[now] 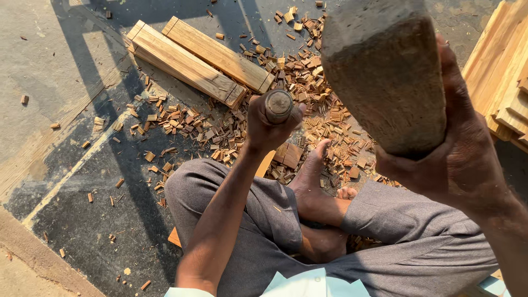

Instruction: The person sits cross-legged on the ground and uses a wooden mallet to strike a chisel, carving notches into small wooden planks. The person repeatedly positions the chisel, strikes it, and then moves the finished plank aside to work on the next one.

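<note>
My left hand (265,125) is closed around the round wooden handle of a chisel (279,105), held upright over a wooden piece (287,154) near my bare foot. Raised close to the camera, my right hand (467,148) grips a heavy wooden mallet (385,71) at the upper right. I sit cross-legged on the ground in grey trousers. The chisel's blade is hidden behind my hand.
Two wooden planks (192,58) lie side by side on the concrete floor at the upper left. Several wood chips (181,121) are scattered around my legs. A stack of boards (503,77) stands at the right edge.
</note>
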